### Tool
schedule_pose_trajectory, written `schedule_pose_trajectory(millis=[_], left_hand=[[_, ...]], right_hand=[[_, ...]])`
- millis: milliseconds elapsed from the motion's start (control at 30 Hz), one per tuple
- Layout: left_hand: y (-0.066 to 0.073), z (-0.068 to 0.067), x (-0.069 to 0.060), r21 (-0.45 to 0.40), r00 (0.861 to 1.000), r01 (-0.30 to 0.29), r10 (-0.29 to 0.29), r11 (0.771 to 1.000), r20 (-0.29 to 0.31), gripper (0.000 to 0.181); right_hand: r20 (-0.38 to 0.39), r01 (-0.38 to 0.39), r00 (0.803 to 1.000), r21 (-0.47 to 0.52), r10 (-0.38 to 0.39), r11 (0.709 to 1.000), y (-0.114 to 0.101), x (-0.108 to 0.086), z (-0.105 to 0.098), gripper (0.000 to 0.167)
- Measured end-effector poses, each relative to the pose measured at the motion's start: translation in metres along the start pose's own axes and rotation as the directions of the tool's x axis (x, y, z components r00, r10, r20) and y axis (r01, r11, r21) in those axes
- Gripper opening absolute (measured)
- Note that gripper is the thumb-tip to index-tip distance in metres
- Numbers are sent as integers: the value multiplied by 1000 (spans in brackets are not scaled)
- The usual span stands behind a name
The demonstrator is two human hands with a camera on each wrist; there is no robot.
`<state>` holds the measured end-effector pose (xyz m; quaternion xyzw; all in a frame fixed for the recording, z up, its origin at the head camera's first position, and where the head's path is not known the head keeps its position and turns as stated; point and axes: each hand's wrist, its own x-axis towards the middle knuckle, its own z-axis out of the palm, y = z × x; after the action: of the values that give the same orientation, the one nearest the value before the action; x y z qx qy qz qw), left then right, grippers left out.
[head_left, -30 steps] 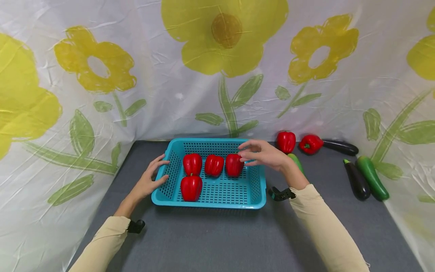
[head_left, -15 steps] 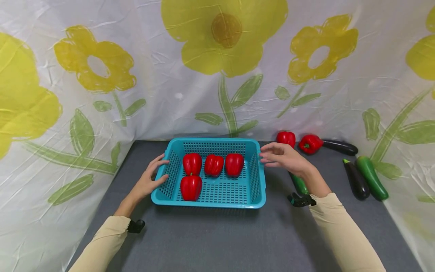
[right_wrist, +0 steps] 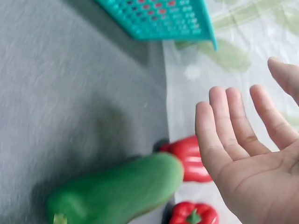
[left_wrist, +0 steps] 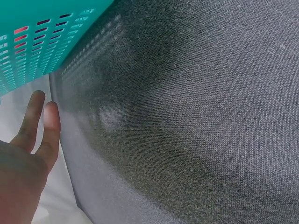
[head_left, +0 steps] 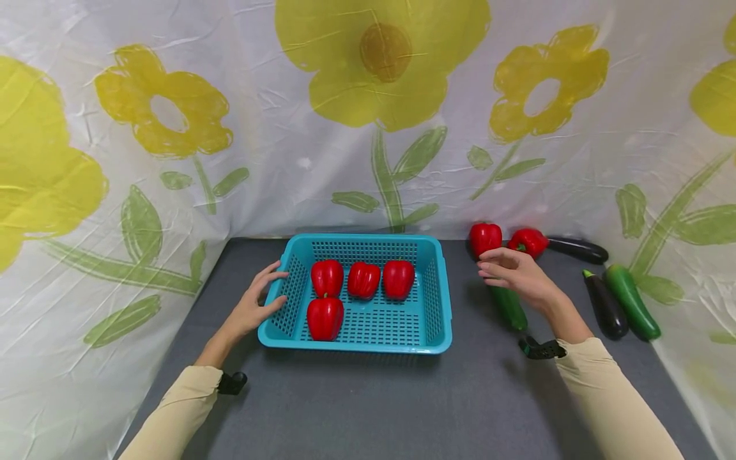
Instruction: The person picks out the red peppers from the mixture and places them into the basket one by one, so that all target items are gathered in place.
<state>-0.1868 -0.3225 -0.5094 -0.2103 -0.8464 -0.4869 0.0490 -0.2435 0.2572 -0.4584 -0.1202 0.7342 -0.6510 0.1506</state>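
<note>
A blue perforated plastic basket (head_left: 368, 348) holds several red bell peppers, one of them a front-left bell pepper (head_left: 325, 319). My left hand (head_left: 255, 303) is at the basket's left rim, fingers spread and relaxed; whether they touch the rim I cannot tell. In the left wrist view two fingers (left_wrist: 51, 126) show beside the basket wall. My right hand (head_left: 517, 275) hovers right of the basket, holding nothing. Its fingers are loosely extended, palm showing in the right wrist view. Below it lies a smooth green zucchini-like vegetable (right_wrist: 117, 191), partly hidden by the hand in the head view.
Behind the right hand lie two red bell peppers, one upright-looking (head_left: 485, 239) and one on its side (head_left: 528, 241), beside an eggplant (head_left: 577, 249). Farther right are another eggplant (head_left: 605, 306) and a long green vegetable (head_left: 631, 301). A flowered cloth (head_left: 276, 172) hangs behind the grey table (head_left: 356, 409).
My right hand has moved right, from above the peppers in the basket, past its right rim, to over the green vegetable. The left hand and basket have stayed put.
</note>
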Motion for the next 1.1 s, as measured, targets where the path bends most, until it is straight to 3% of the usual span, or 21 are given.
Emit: schedule_pose_trajectory(millis=[200,300,500,667,833,1100], left_hand=[[0,0,0,0,1000,2,-2,1000,0,51],[-1,1,0,7,1000,0,0,1000,1,52],[-4,0,0,23,1000,-14,14,1000,0,52],[-4,-1,1,21,1000,-15,15,1000,-1,52],[-3,-1,1,31,1000,-13,13,999,-1,53],[-1,0,0,33,1000,10,-10,999,-3,50]], right_hand=[[-46,24,999,50,-22,998,12,-4,-18,37],[-99,34,995,24,-31,999,17,-2,-23,36],[-222,13,974,-154,-47,988,15,2,-23,54],[-300,7,951,-229,-77,973,6,8,-18,62],[-318,33,940,-286,-127,958,21,26,-19,73],[-354,-41,931,-336,-86,941,32,46,-19,88]])
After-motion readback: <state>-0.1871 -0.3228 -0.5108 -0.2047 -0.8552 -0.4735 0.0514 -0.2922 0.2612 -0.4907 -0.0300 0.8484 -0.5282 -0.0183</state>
